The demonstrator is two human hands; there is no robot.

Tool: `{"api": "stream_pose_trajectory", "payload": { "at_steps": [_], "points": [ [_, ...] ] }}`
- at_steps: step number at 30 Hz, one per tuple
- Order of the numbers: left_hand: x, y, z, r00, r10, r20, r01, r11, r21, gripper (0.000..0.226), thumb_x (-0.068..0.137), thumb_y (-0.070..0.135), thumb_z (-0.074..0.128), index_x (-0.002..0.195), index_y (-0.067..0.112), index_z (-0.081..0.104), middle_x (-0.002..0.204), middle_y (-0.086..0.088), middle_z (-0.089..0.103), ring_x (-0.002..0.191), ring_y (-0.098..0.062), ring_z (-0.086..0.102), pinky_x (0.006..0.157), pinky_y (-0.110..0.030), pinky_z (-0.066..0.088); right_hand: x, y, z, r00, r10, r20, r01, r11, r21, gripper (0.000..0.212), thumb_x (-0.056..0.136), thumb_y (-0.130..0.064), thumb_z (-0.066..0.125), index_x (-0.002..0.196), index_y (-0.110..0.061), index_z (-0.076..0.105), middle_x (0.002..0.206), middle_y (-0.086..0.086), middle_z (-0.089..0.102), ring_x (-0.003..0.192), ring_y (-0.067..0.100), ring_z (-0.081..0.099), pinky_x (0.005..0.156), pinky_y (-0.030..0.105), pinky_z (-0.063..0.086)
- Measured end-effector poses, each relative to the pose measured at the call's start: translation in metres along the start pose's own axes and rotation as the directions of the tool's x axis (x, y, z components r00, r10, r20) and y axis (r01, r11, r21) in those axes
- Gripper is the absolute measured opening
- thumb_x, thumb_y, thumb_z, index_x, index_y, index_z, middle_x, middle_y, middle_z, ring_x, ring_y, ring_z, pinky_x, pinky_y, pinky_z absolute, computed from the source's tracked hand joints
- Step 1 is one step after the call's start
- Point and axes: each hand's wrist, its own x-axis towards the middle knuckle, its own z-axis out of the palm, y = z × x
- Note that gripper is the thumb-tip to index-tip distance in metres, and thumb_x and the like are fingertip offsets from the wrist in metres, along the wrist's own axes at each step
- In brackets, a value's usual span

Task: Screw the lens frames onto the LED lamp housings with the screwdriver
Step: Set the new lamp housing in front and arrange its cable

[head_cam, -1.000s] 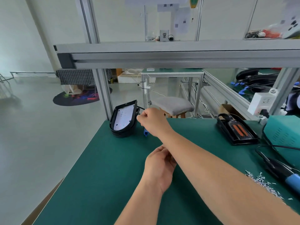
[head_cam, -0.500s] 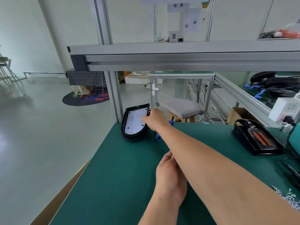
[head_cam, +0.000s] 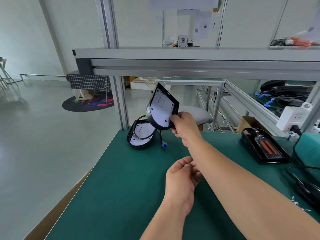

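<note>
Right hand (head_cam: 184,126) fingers pinched on raised lamp housing (head_cam: 161,108), long axis tilted upright, rounded end down; left hand (head_cam: 181,177) loosely curled, empty.

Colours on the bench

A dark green mat (head_cam: 121,187) is seen; black lamp housings (head_cam: 161,108) hold white boards; a blue plug (head_cam: 164,146) and a checked cloth (head_cam: 89,82) are seen.

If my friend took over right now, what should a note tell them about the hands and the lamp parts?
Right hand: gripping the lifted lamp housing, tilted in the air.
Left hand: loosely curled low over the green mat; I can't tell if it holds anything.
Second housing: on the mat's far edge.
Finished-looking lamp: far right.
Screwdriver: lying at right, untouched.
Left: fit frame, drive screws.
</note>
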Motion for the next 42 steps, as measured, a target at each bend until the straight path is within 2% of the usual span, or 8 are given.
{"api": "stream_pose_trajectory", "payload": {
  "at_steps": [7,15,19,22,28,33,39,42],
  "points": [
    [-0.005,0.005,0.001,0.998,0.016,-0.057,-0.017,1.000,-0.026,0.024,0.112,0.003,0.040,0.123,0.001,0.061,0.088,-0.008,0.076,0.066,-0.012,0.067,0.056,-0.023,0.053,-0.041,-0.011,-0.037,1.000,-0.005,-0.015,0.007,0.988,0.153,0.013,0.096,-0.005,0.050,0.087,-0.012,0.046,0.072,0.012,0.041,0.048,0.018,0.033,0.046,0.025,0.017],
    [-0.001,0.019,0.000,0.982,-0.087,-0.167,0.057,0.983,-0.177,0.027,0.107,0.002,0.041,0.123,0.003,0.062,0.065,0.002,0.049,0.046,-0.010,0.032,0.038,-0.022,0.025,-0.120,-0.004,-0.083,0.994,0.017,-0.112,0.027,0.923,0.385,0.026,0.102,-0.004,0.054,0.078,-0.012,0.049,0.063,0.007,0.049,0.047,0.016,0.034,0.047,0.031,0.014],
    [-0.001,0.028,-0.007,0.976,-0.079,-0.201,0.027,0.969,-0.245,0.028,0.102,0.005,0.047,0.124,0.001,0.063,0.061,0.004,0.036,0.043,-0.009,0.025,0.034,-0.022,0.020,-0.158,0.004,-0.100,0.983,0.024,-0.182,0.062,0.890,0.452,0.015,0.103,-0.005,0.053,0.091,0.003,0.056,0.064,0.011,0.041,0.046,0.017,0.029,0.044,0.027,0.014],
    [0.001,0.032,-0.012,0.972,-0.052,-0.229,0.009,0.982,-0.188,0.030,0.109,0.025,0.053,0.122,0.000,0.064,0.059,0.006,0.033,0.043,-0.009,0.024,0.034,-0.023,0.021,-0.186,0.011,-0.108,0.978,0.049,-0.202,0.054,0.878,0.476,0.024,0.102,-0.004,0.051,0.093,0.018,0.048,0.061,0.009,0.038,0.046,0.016,0.027,0.043,0.025,0.015],
    [0.002,0.031,-0.010,0.984,-0.057,-0.170,0.059,0.998,0.008,0.023,0.103,0.030,0.069,0.094,0.009,0.062,0.060,0.007,0.029,0.044,-0.009,0.021,0.035,-0.023,0.019,-0.240,0.014,-0.120,0.993,0.061,-0.102,0.007,0.831,0.557,0.015,0.097,-0.001,0.055,0.083,0.003,0.059,0.062,0.009,0.038,0.043,0.013,0.027,0.044,0.023,0.014],
    [0.002,0.038,-0.017,0.989,0.096,-0.115,-0.063,0.963,0.262,0.017,0.097,0.014,0.073,0.091,0.013,0.057,0.063,0.004,0.034,0.047,-0.011,0.021,0.037,-0.023,0.019,-0.263,0.010,-0.126,0.999,0.039,-0.020,-0.022,0.843,0.537,0.040,0.066,-0.035,0.081,0.094,-0.006,0.077,0.066,0.010,0.058,0.053,0.015,0.056,0.047,0.024,0.050],
    [0.000,0.043,-0.016,0.960,0.276,0.037,-0.273,0.904,0.331,0.026,0.093,-0.007,0.056,0.101,0.012,0.072,0.066,0.004,0.041,0.045,-0.010,0.023,0.039,-0.022,0.020,-0.255,0.024,-0.130,0.991,0.092,-0.093,-0.041,0.893,0.449,0.031,0.056,-0.041,0.073,0.081,-0.023,0.077,0.063,0.002,0.052,0.053,0.013,0.043,0.050,0.027,0.033],
    [-0.002,0.042,-0.016,0.958,0.272,0.089,-0.285,0.879,0.382,0.027,0.080,-0.001,0.057,0.084,0.017,0.077,0.060,0.003,0.033,0.046,-0.012,0.022,0.041,-0.024,0.018,-0.248,0.033,-0.135,0.982,0.130,-0.134,-0.052,0.882,0.469,0.026,0.059,-0.034,0.072,0.082,-0.024,0.075,0.065,0.005,0.051,0.053,0.013,0.043,0.050,0.025,0.018]
  ]
}}
